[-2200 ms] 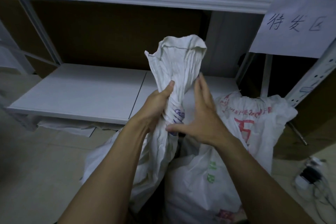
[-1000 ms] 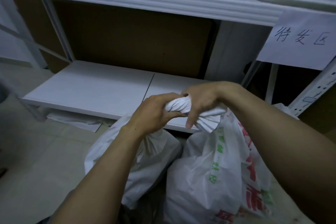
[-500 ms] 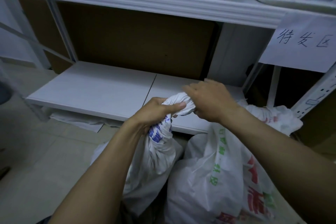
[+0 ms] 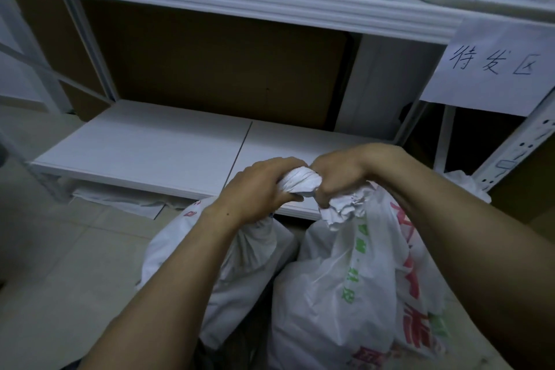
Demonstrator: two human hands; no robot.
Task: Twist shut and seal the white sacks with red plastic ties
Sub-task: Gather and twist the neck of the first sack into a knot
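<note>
Neck of the white sack (image 4: pixel 300 185) now wrung into a tight rope, no longer standing tall and open. Clamped between left hand (image 4: pixel 258 186) and right hand (image 4: pixel 339 171), fingers (image 4: pixel 285 164) of both curled round it. No red tie seen; likely sealing next.

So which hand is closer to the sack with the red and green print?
Right. The right hand sits just above the printed sack, gripping the twisted neck of the neighbouring sack; the left hand grips that neck further left, above the neighbouring sack.
</note>
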